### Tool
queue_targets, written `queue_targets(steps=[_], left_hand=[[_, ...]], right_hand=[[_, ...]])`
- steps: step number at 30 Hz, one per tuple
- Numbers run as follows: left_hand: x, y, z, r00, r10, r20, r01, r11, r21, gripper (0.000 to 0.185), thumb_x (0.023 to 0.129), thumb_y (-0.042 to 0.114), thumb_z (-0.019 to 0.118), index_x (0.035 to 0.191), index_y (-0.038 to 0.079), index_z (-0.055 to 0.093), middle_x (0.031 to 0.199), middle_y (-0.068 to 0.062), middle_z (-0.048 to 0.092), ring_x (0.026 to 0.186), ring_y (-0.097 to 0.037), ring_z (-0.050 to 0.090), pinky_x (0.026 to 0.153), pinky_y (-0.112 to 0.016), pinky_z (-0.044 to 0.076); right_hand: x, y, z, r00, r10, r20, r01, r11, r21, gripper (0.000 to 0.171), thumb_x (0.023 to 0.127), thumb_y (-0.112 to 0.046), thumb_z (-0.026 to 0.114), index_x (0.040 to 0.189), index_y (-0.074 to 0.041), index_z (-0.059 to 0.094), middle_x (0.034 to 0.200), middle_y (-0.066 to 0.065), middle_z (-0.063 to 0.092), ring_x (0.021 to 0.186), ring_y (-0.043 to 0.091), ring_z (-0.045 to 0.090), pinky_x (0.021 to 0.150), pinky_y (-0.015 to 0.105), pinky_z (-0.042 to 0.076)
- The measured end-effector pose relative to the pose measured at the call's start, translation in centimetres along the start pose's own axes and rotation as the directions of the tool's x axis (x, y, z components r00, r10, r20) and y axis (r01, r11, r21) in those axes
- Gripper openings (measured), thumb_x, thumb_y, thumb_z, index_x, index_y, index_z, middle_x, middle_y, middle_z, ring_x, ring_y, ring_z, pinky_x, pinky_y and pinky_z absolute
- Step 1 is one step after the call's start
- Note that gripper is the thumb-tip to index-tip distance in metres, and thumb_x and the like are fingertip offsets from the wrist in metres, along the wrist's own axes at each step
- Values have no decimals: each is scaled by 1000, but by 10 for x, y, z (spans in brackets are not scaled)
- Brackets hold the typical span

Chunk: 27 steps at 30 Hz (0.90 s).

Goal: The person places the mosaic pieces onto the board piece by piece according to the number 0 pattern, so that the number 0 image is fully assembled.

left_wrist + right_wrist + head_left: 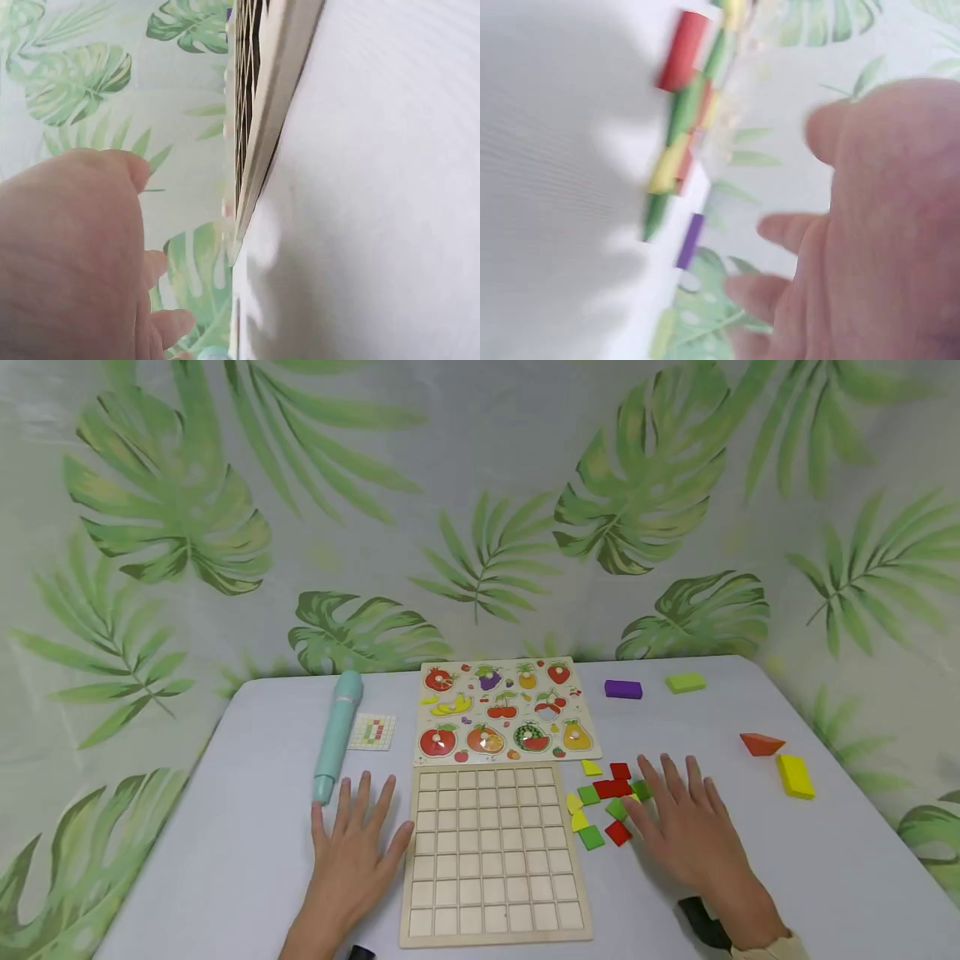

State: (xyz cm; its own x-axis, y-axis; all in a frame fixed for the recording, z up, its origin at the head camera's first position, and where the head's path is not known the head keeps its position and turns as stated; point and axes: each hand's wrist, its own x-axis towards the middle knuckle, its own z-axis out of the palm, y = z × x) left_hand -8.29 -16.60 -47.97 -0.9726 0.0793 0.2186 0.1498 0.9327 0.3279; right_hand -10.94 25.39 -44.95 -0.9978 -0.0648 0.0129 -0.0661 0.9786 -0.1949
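A wooden grid board (491,852) with empty square cells lies at the table's front middle. My left hand (356,839) lies flat on the table just left of it, fingers spread; in the left wrist view the grid board's edge (262,127) runs beside the hand (75,255). My right hand (686,827) is open with spread fingers over the right side of a heap of small red, green and yellow tiles (603,802). The blurred right wrist view shows those tiles (682,135) beyond my fingers (780,229).
A fruit peg puzzle (504,708) sits behind the grid board. A teal pen-shaped tool (335,735) and a small pattern card (372,732) lie to the left. Purple (623,689), green (686,682), orange (761,743) and yellow (795,775) blocks lie scattered on the right.
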Motion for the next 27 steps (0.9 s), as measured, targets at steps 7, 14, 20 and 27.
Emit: queue_targets(steps=[7,14,20,27], left_hand=[[0,6,16,986,45,162,-24,991,-129,81,97,59,59,160,13,38,167,-14,34,158,-39,19,123,-66,3],[-2,9,18,969,57,238,-32,994,-107,103,86,80,58,161,12,38,170,-9,26,160,-33,13,125,-62,2],[-5,10,15,955,89,284,-70,995,-77,117,77,90,55,162,14,34,171,-13,19,161,-32,11,125,-62,1],[-6,12,11,922,183,341,-161,983,-91,125,71,95,55,165,17,28,172,-17,9,161,-32,5,125,-65,-2]], right_hand=[[31,-12,-18,983,-172,69,165,982,89,60,97,-40,70,148,-12,56,147,21,58,142,48,44,105,70,45],[62,-22,-15,975,-206,82,191,969,156,42,95,-29,74,130,-6,70,120,11,72,112,33,64,94,54,57],[83,-27,-3,978,-176,110,149,965,214,31,93,-28,77,114,-6,74,99,3,72,93,22,61,81,43,58],[84,-20,9,987,-132,92,113,975,189,30,91,-30,80,112,-9,73,90,-2,65,86,18,54,71,34,51]])
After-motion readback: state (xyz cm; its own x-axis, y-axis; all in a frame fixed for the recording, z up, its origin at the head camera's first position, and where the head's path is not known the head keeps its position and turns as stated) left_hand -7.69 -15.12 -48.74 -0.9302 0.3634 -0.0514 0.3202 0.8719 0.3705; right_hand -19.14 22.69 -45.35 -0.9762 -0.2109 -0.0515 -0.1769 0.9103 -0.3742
